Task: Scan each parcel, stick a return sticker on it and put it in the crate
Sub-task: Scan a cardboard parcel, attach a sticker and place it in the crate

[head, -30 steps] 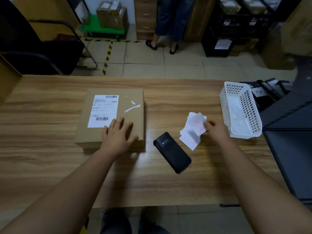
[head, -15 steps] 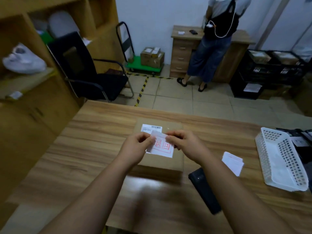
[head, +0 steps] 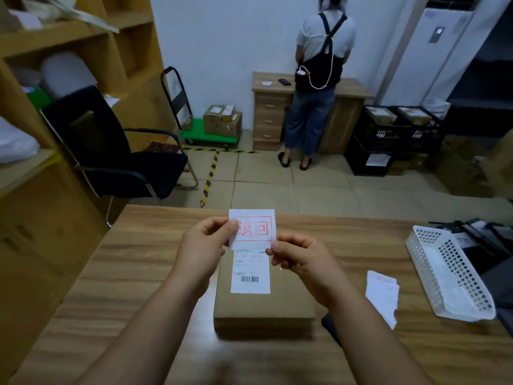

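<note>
A flat cardboard parcel (head: 277, 304) with a white shipping label lies on the wooden table (head: 138, 273) in front of me. Above it I hold up a white return sticker (head: 254, 227) with red print. My left hand (head: 206, 245) pinches its left edge and my right hand (head: 298, 257) pinches its lower right corner. A stack of more stickers (head: 381, 294) lies to the right of the parcel. The black scanner (head: 330, 327) is mostly hidden under my right forearm.
A white perforated basket (head: 449, 276) stands at the table's right edge. Black crates (head: 399, 134) with parcels sit on the floor at the back right. A person (head: 316, 79) stands at a desk by the far wall. A black chair (head: 116, 159) and shelves are to the left.
My right hand took one sticker from the stack and my left hand left the parcel; both now hold the sticker raised above the parcel. The camera tilted up.
</note>
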The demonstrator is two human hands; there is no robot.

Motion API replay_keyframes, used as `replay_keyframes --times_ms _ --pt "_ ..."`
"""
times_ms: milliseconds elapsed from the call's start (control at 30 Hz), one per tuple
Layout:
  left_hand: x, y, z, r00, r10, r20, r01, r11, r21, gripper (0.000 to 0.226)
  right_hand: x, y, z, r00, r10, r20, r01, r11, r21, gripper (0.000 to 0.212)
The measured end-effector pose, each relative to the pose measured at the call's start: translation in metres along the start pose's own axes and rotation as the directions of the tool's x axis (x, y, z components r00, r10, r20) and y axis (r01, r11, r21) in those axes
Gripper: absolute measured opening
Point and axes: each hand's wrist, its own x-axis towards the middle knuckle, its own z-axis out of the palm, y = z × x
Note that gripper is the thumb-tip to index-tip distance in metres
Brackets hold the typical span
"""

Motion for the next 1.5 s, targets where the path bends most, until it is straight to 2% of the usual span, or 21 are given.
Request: replay_keyframes --times_ms 100,367,500,633,733,833,867,933,967,1000,1033,1067,1100,1133,1167,1200,1267,1333,1500 --pt "0.010 0.008 -0.006 0.999 0.002 0.048 -0.002 1.000 -0.007 0.011 0.000 -0.008 0.008 1.000 -0.010 0.001 0.010 1.000 0.027 0.012" --pt "0.025 0.022 -0.014 0.997 0.056 0.047 -0.054 0.998 -0.043 0.008 0.001 -0.016 0.021 0.998 -0.036 -0.054 0.041 0.996 0.081 0.018" --pt "0.024 0.029 -0.014 0.996 0.078 0.034 -0.076 0.995 -0.058 0.009 -0.001 -0.017 0.022 0.999 -0.026 -0.041 0.030 0.994 0.110 0.035" --pt "0.019 0.036 -0.015 0.994 0.109 0.010 -0.108 0.991 -0.075 0.008 -0.005 -0.020 0.021 0.998 -0.053 -0.038 0.058 0.988 0.142 0.024" --pt "0.013 0.037 -0.014 0.994 0.113 -0.004 -0.113 0.991 -0.077 0.008 -0.008 -0.022 0.023 0.996 -0.077 -0.044 0.080 0.993 0.089 0.023" --pt "0.004 0.037 -0.010 0.994 0.112 -0.006 -0.112 0.991 -0.069 0.010 -0.011 -0.023 0.025 0.991 -0.102 -0.091 0.108 0.992 0.063 0.004" --pt "0.003 0.036 -0.009 0.994 0.106 -0.010 -0.106 0.992 -0.065 0.010 -0.011 -0.023 0.024 0.988 -0.108 -0.107 0.114 0.992 0.055 0.006" --pt "-0.001 0.035 -0.005 0.995 0.098 -0.014 -0.099 0.995 -0.012 0.012 -0.013 -0.024 0.021 0.986 -0.109 -0.127 0.115 0.993 0.040 0.011" --pt "-0.002 0.032 -0.004 0.990 0.136 -0.036 -0.132 0.987 0.087 0.017 -0.014 -0.024 0.020 0.984 -0.111 -0.142 0.116 0.993 0.029 0.012" --pt "-0.003 0.029 -0.004 0.971 0.229 -0.066 -0.206 0.946 0.249 0.027 -0.014 -0.023 0.017 0.980 -0.118 -0.162 0.120 0.993 0.003 0.012" --pt "-0.005 0.027 -0.004 0.928 0.366 -0.069 -0.307 0.857 0.415 0.036 -0.015 -0.023 0.015 0.975 -0.125 -0.185 0.120 0.992 -0.039 0.012" --pt "-0.007 0.027 -0.004 0.851 0.525 -0.014 -0.439 0.727 0.528 0.037 -0.015 -0.022 0.011 0.970 -0.138 -0.203 0.121 0.988 -0.091 0.011" --pt "-0.009 0.027 -0.003 0.754 0.649 0.098 -0.575 0.581 0.577 0.030 -0.016 -0.022 0.009 0.967 -0.150 -0.208 0.122 0.982 -0.143 0.010" --pt "-0.010 0.027 0.000 0.673 0.704 0.226 -0.672 0.455 0.585 0.021 -0.016 -0.021 0.006 0.966 -0.165 -0.198 0.127 0.973 -0.192 0.009" --pt "-0.011 0.027 0.003 0.619 0.708 0.340 -0.735 0.371 0.567 0.017 -0.017 -0.023 0.004 0.967 -0.180 -0.180 0.136 0.963 -0.232 0.010" --pt "-0.013 0.028 0.006 0.611 0.672 0.419 -0.762 0.355 0.542 0.016 -0.018 -0.024 0.003 0.968 -0.197 -0.155 0.153 0.954 -0.257 0.010" --pt "-0.015 0.030 0.012 0.671 0.573 0.471 -0.739 0.463 0.490 0.014 -0.020 -0.026 0.001 0.968 -0.230 -0.099 0.199 0.947 -0.254 0.010" --pt "-0.017 0.029 0.017 0.719 0.535 0.443 -0.695 0.564 0.447 0.014 -0.023 -0.028 -0.001 0.965 -0.257 -0.054 0.237 0.941 -0.240 0.010" --pt "-0.025 0.031 0.024 0.766 0.514 0.385 -0.637 0.687 0.350 0.018 -0.023 -0.027 -0.010 0.964 -0.266 -0.016 0.259 0.951 -0.170 0.015"
